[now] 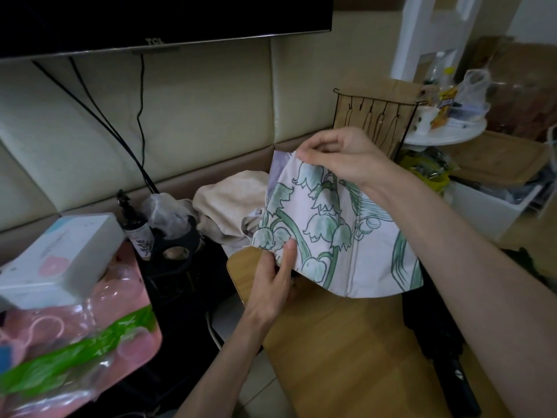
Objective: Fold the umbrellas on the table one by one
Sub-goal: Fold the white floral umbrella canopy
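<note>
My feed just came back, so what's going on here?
A person is holding a floral umbrella above the wooden table. The left hand pinches the canopy's lower edge, the right hand pinches its upper corner, and the fabric hangs spread between them, not yet rolled up. What looks like a black umbrella lies on the table's right side, and a beige fabric bundle sits behind.
</note>
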`<action>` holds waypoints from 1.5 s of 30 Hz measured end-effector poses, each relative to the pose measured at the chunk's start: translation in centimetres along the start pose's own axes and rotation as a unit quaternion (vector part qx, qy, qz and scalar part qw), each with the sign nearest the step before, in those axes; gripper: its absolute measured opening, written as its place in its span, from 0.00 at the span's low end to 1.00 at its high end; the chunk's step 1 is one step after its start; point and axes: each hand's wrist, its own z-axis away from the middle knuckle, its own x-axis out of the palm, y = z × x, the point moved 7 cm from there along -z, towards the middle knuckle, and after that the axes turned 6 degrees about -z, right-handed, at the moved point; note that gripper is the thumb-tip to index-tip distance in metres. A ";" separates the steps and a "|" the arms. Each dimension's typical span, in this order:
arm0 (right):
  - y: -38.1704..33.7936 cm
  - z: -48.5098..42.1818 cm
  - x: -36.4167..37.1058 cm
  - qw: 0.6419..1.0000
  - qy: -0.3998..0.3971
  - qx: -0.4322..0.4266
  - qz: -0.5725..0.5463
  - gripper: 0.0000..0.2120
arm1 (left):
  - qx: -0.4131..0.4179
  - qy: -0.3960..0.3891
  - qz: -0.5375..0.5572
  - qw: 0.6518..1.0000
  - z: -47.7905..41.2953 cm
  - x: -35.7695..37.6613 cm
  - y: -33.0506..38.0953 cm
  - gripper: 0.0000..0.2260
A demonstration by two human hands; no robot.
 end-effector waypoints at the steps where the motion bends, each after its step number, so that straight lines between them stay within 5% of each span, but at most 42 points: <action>1: -0.2 -0.2 0.1 0.999 0.011 -0.029 0.020 0.03 | 0.017 -0.010 -0.012 1.000 0.0 0.1 0.2 0.22; 5: -0.4 -0.6 1.4 0.978 0.057 -0.137 0.147 0.06 | 0.046 -0.019 -0.053 0.997 0.3 0.4 1.0 0.16; 10: -0.2 0.8 3.4 0.886 0.131 -0.265 0.358 0.09 | 0.036 0.012 -0.062 0.997 0.9 0.0 0.7 0.22; 17: 1.9 2.2 -1.6 0.961 0.171 -0.115 0.186 0.24 | -0.002 0.066 -0.003 0.998 0.4 -1.4 0.3 0.35; 23: 4.7 2.7 -1.5 0.979 0.135 -0.057 0.142 0.29 | 0.007 0.056 -0.002 0.998 0.5 -1.5 0.8 0.18; 26: 3.8 1.9 -1.1 0.983 0.131 -0.061 0.116 0.34 | 0.027 0.032 -0.036 0.998 0.8 -1.5 1.2 0.18; 32: 2.3 0.4 -1.9 0.973 0.147 -0.106 0.146 0.04 | 0.044 0.048 -0.066 0.996 1.1 -1.8 1.6 0.23; 35: 1.8 0.3 -1.8 0.983 0.086 -0.090 0.133 0.04 | 0.047 0.061 -0.073 0.994 1.1 -2.0 1.5 0.28; 40: 1.7 0.4 -1.9 0.989 -0.054 -0.043 0.130 0.20 | 0.048 0.048 -0.071 0.995 0.8 -2.0 0.8 0.29; 45: 1.6 -0.6 -1.7 0.987 0.020 -0.086 0.131 0.08 | 0.034 0.046 -0.049 0.997 1.1 -1.7 1.0 0.20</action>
